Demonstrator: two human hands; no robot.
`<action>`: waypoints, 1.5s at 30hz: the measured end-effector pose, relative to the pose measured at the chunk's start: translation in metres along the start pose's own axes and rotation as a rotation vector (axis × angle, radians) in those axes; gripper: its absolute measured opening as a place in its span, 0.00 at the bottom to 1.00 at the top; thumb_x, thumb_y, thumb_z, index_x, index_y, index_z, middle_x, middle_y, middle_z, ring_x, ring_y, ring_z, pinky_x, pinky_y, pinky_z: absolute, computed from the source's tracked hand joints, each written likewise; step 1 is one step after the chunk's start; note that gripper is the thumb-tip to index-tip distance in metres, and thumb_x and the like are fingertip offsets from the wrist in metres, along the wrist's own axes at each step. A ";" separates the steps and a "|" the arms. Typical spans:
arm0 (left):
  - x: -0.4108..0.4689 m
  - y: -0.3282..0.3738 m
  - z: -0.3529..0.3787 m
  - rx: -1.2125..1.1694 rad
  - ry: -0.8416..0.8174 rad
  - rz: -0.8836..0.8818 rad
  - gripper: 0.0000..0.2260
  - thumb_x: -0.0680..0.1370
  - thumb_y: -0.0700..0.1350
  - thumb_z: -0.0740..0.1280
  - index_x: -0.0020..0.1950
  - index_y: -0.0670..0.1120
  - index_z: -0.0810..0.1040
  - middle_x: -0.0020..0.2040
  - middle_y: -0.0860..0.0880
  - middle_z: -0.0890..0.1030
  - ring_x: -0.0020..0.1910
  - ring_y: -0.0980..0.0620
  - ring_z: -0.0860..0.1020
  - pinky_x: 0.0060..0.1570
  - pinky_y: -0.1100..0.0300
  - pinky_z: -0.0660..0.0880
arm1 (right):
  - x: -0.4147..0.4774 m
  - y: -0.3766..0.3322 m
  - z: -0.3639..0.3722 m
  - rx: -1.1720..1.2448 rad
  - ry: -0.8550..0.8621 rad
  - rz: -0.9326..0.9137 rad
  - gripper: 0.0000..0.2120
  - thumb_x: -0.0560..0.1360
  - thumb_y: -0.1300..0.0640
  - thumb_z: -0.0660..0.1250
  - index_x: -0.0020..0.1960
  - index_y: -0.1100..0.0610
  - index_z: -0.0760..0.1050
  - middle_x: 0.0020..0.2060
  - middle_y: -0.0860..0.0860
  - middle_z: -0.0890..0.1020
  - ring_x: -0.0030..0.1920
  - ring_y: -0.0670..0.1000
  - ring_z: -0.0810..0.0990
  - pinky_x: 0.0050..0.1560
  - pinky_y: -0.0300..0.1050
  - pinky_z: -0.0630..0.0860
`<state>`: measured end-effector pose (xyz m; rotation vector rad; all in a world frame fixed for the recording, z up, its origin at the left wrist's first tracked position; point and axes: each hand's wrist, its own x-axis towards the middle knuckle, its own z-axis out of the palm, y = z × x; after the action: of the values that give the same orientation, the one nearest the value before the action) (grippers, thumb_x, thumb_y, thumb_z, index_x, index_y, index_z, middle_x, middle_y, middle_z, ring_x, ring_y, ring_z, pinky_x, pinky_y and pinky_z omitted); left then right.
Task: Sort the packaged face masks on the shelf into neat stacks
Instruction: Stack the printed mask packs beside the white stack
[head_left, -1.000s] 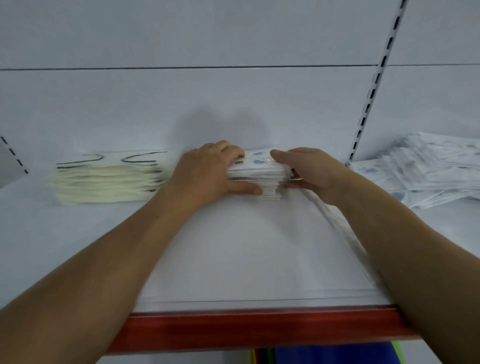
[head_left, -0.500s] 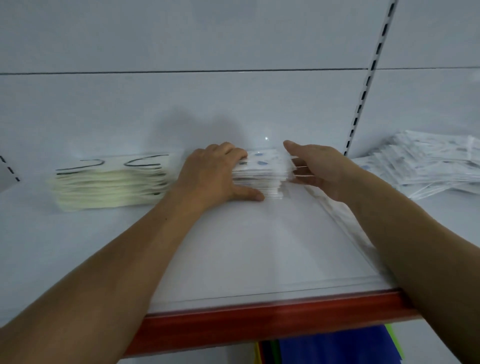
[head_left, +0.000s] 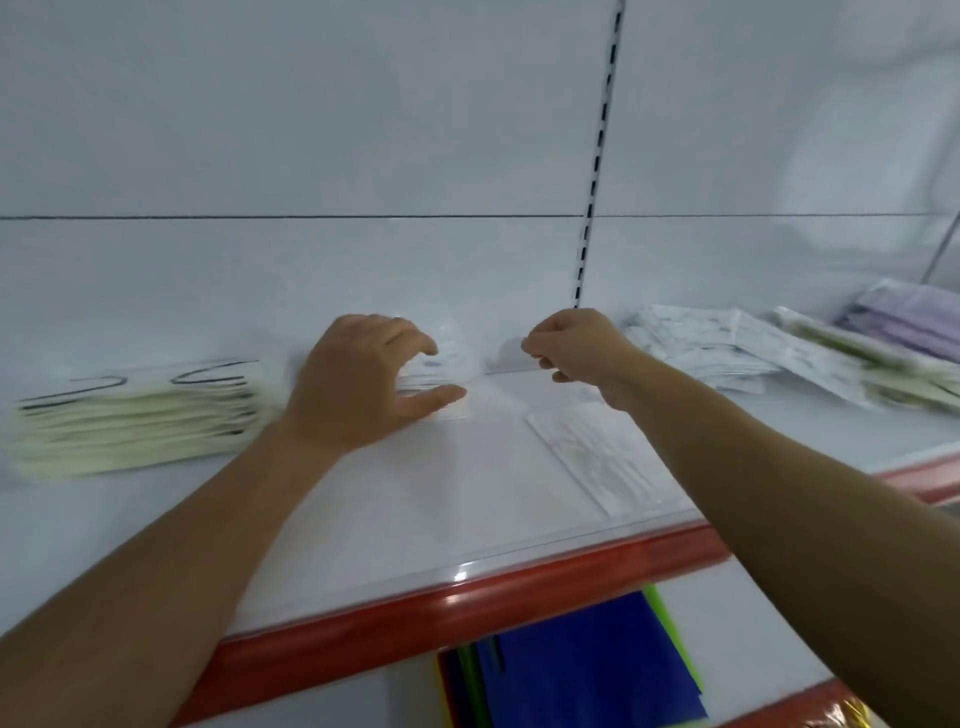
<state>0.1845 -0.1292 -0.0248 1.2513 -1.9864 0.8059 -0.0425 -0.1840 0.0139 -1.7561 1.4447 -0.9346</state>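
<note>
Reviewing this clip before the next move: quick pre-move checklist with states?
1. Left hand steadies white mask stack: ok, resting on it.
2. Right hand free to pick: cannot tell, fingers curled, blurred.
3. Cream stack squared: ok.
4. Loose pile on the right sorted: not ok, splayed.
5. Single pack near the shelf edge stacked: not ok, lies alone.

A pale grey-white panelled back wall (head_left: 311, 130) rises behind a white shelf (head_left: 415, 499), crossed by one thin dark horizontal seam. A black-slotted vertical upright strip (head_left: 597, 156) divides the wall. The shelf's front edge carries a glossy red trim (head_left: 467, 608) under a clear plastic lip. The light is soft and even.
</note>
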 end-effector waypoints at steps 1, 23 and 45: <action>0.004 0.010 -0.002 -0.030 0.022 0.084 0.21 0.75 0.65 0.63 0.47 0.47 0.81 0.45 0.51 0.83 0.43 0.47 0.81 0.48 0.54 0.71 | -0.001 0.002 -0.008 -0.035 0.025 -0.007 0.04 0.73 0.57 0.69 0.45 0.58 0.79 0.39 0.54 0.79 0.41 0.52 0.80 0.54 0.54 0.80; 0.092 0.165 0.051 -0.421 -0.816 -0.983 0.28 0.70 0.40 0.76 0.69 0.46 0.72 0.65 0.45 0.75 0.59 0.46 0.76 0.56 0.57 0.75 | 0.035 0.153 -0.164 -0.811 0.023 -0.411 0.25 0.72 0.57 0.64 0.69 0.51 0.67 0.65 0.50 0.73 0.67 0.55 0.68 0.64 0.50 0.67; 0.115 0.215 0.104 -1.217 0.584 -1.357 0.05 0.76 0.42 0.72 0.49 0.48 0.78 0.48 0.49 0.83 0.44 0.53 0.82 0.43 0.58 0.79 | 0.074 0.166 -0.212 -0.696 -0.151 -0.502 0.27 0.76 0.52 0.63 0.75 0.45 0.65 0.73 0.46 0.69 0.72 0.50 0.67 0.69 0.45 0.64</action>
<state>-0.0727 -0.1936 -0.0311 1.0046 -0.5115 -0.6118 -0.2971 -0.2954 -0.0086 -2.7249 1.3393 -0.5244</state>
